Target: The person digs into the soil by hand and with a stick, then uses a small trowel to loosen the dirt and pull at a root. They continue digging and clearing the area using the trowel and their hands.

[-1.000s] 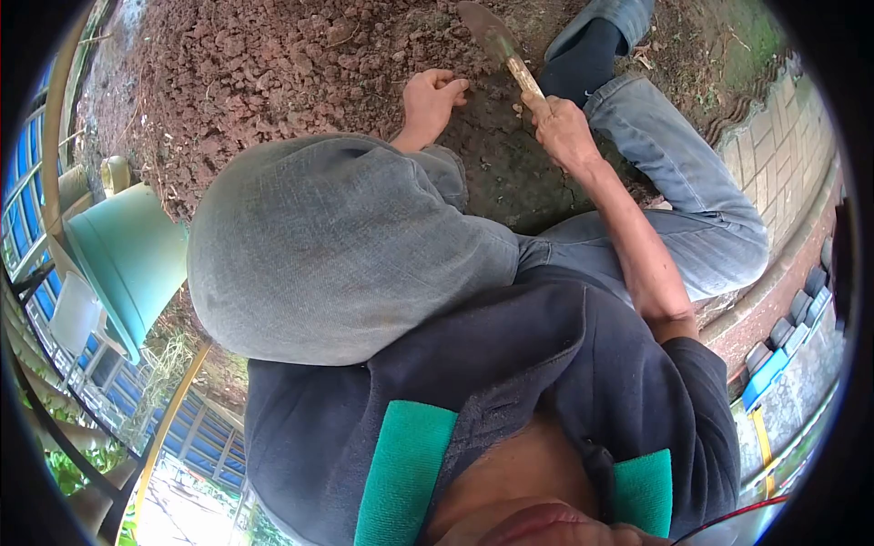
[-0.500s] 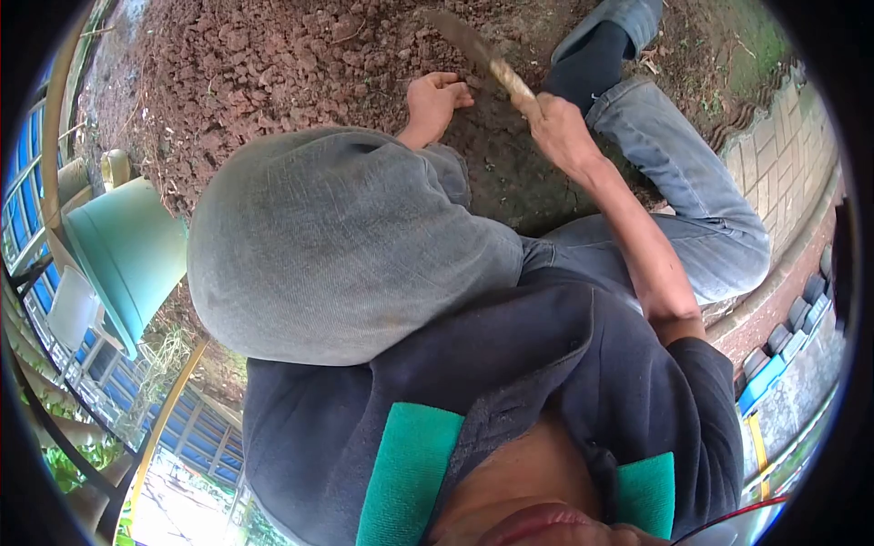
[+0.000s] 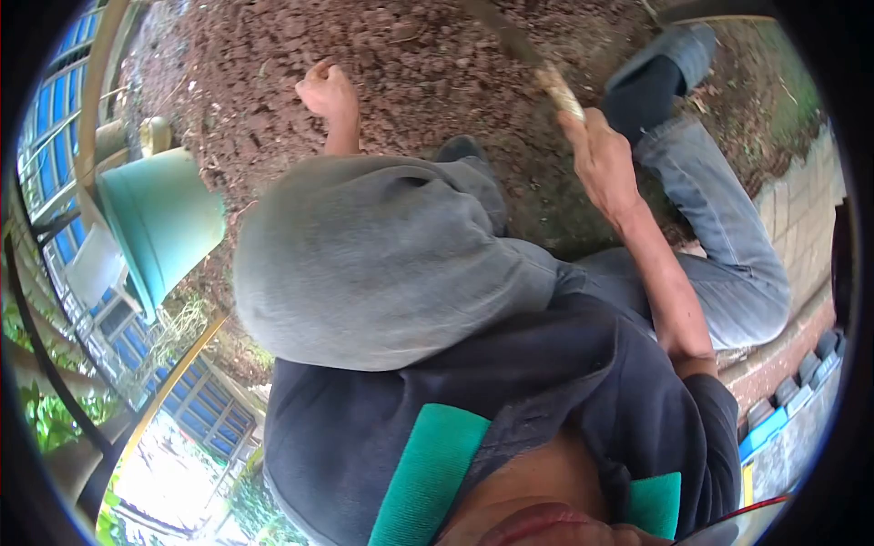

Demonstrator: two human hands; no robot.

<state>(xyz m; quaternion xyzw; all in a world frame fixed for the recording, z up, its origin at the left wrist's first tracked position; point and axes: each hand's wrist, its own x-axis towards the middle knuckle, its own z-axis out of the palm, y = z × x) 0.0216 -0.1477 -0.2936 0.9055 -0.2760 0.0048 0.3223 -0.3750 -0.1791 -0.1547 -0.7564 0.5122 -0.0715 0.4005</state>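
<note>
My right hand (image 3: 603, 159) is wrapped round the pale, worn wooden handle of a machete (image 3: 510, 36). Its dark blade points up and to the left over the soil, and the top view edge cuts off its tip. Away to the left, my left hand (image 3: 330, 91) is raised over the loose brown soil (image 3: 246, 55) with its fingers curled in. Whatever those fingers may hold is too small to make out. Beyond the right hand is my foot in a grey-blue shoe (image 3: 696, 59). The other shoe (image 3: 460, 148) shows partly past my knee.
A pale green bucket (image 3: 164, 218) lies tilted at the left, close to a small yellowish container (image 3: 155, 136). Paving bricks (image 3: 801, 218) border the soil at the right. Behind are a blue crate-like object (image 3: 765, 437) and, left, a blue slatted fence (image 3: 55, 127).
My left hand has moved left, off the soil near the blade, and its fingers have curled. The right hand still grips the machete. The whole view has shifted slightly.
</note>
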